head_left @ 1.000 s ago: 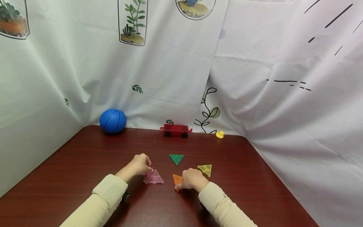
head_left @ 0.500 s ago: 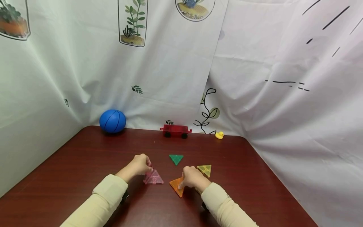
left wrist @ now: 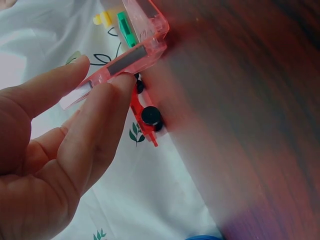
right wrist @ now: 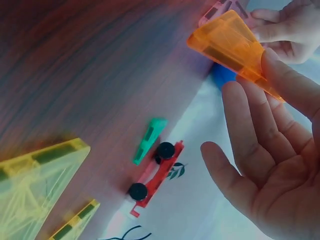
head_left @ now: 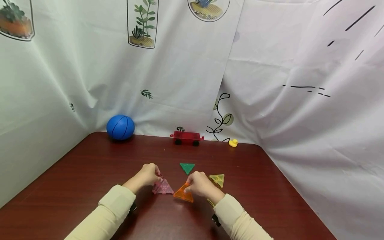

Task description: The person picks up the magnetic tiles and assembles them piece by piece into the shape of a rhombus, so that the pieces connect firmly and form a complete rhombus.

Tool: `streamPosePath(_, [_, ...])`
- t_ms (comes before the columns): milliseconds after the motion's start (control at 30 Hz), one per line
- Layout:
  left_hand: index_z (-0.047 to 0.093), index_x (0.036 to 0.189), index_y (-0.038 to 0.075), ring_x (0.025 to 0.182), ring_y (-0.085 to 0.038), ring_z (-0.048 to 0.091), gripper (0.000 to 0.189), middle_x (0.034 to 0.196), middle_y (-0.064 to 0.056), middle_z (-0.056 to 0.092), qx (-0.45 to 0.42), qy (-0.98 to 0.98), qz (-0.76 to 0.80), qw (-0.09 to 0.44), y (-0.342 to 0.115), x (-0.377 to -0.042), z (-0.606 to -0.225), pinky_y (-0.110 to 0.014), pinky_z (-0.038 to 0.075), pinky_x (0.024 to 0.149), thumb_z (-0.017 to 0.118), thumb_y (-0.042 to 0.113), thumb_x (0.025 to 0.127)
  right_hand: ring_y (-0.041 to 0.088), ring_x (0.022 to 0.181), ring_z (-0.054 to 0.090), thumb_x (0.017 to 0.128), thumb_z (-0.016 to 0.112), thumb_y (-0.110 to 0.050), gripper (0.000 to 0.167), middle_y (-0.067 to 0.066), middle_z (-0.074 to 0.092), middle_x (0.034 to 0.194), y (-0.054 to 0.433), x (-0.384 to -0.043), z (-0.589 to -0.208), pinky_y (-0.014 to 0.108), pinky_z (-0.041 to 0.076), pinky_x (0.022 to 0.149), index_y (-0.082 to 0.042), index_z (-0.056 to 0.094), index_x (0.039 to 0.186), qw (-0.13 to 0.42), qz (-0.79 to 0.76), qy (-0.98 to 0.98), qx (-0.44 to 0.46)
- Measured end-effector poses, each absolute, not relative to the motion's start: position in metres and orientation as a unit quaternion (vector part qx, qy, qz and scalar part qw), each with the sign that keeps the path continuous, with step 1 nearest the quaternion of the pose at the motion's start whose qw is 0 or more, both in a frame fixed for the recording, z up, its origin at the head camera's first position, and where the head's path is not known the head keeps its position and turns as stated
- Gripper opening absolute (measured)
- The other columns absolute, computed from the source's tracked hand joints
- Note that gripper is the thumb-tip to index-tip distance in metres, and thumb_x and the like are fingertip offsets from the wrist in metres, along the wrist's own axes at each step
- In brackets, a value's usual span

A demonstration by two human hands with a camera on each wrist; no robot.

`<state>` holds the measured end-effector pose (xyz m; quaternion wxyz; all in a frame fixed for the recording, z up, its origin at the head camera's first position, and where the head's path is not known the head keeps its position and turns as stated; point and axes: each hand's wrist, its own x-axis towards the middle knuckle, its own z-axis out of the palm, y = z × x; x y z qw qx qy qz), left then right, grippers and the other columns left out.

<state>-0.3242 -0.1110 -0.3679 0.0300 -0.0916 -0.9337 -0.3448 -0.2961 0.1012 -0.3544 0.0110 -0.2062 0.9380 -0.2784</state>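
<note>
**Dark Red-Brown Tabletop (head_left: pixel 105 163), Printed White Curtain (head_left: pixel 186 66): Two-Handed Tile Grip**

Layout: A blue ball (head_left: pixel 120 127), a red wagon (head_left: pixel 187 136) and a yellow duck (head_left: pixel 233 143) stand along the far edge. Nearer me lie a green tile (head_left: pixel 187 168) and a yellow tile (head_left: pixel 218 179).

Grip: My right hand (head_left: pixel 200 184) pinches the orange tile (head_left: pixel 183 194) between thumb and fingers, closed to the tile's thickness. My left hand (head_left: pixel 149 174) pinches the pink tiles (head_left: pixel 164 188) at their left side, equally closed.

View differences: The right wrist view exposes my thumb on the orange face, dark strips along the tile's edge, and fingertips clear of it; the head view hides these. The left wrist view shows two pink pieces meeting at an angle. A second yellow tile (right wrist: pixel 37 187), large in the right wrist view, is mostly hidden by my right sleeve (head_left: pixel 229 210) in the head view.

Orientation: The orange tile is right of the pink tiles, tilted. One corner points left, close to a pink corner; contact cannot be determined. Its triangle has no distinct long axis; the lower edge runs left to right.

Change: Half a second ago, an orange corner pointed toward me. The tile is now turned and closer to the pink tiles, which have not shifted.
</note>
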Motion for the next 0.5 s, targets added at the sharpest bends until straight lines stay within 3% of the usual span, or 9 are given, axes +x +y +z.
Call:
streamPosePath(233, [0.062, 0.076, 0.0, 0.049, -0.012, 0.054, 0.013, 0.064, -0.005, 0.054, -0.086, -0.931, -0.355, 0.012, -0.112, -0.324, -0.371, -0.024, 0.046, 0.045, 0.072, 0.003, 0.068, 0.01, 0.062, 0.045, 0.068, 0.074, -0.014, 0.01, -0.007, 0.056, 0.062, 0.093, -0.295, -0.356, 0.021, 0.041, 0.051, -0.01, 0.065, 0.067, 0.009, -0.268, 0.937, -0.223])
streamPosePath(500, [0.062, 0.077, -0.001, 0.05, -0.012, 0.055, 0.015, 0.066, -0.006, 0.054, -0.081, -0.927, -0.366, 0.013, -0.113, -0.322, -0.371, -0.024, 0.047, 0.046, 0.072, 0.001, 0.067, 0.006, 0.054, 0.048, 0.068, 0.074, -0.013, 0.01, -0.007, 0.057, 0.062, 0.082, -0.299, -0.358, 0.019, 0.042, 0.048, -0.009, 0.065, 0.067, 0.003, -0.266, 0.932, -0.246])
